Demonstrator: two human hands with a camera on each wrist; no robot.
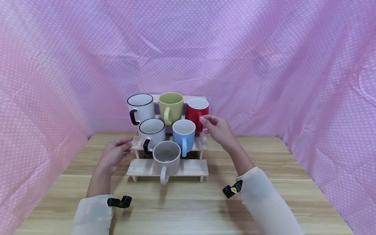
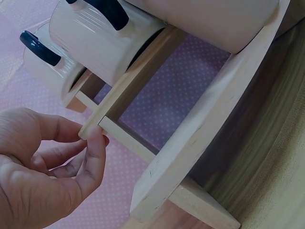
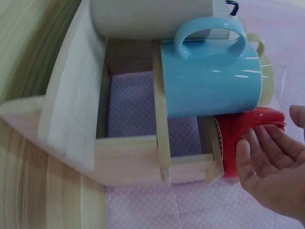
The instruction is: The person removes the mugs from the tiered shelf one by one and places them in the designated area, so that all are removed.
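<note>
A three-step wooden rack (image 1: 192,167) holds several mugs. My left hand (image 1: 115,152) is at its left side, with thumb and forefinger pinching the end of the middle board (image 2: 97,119). On the top step, at the right, stands a red mug (image 1: 192,114). My right hand (image 1: 218,130) is at this mug's handle. In the right wrist view the fingers (image 3: 264,150) reach to the handle, fairly straight, while the thumb stays apart from it. Near this hand, a light blue mug (image 3: 209,78) stands on the middle step.
A yellow-green mug (image 1: 173,107) and a white mug with black rim (image 1: 145,111) share the top step. Another black-rimmed white mug (image 1: 154,135) is on the middle step. A greyish mug (image 1: 167,160) stands lowest. Pink dotted cloth (image 1: 264,81) hangs behind the wooden table (image 1: 188,209).
</note>
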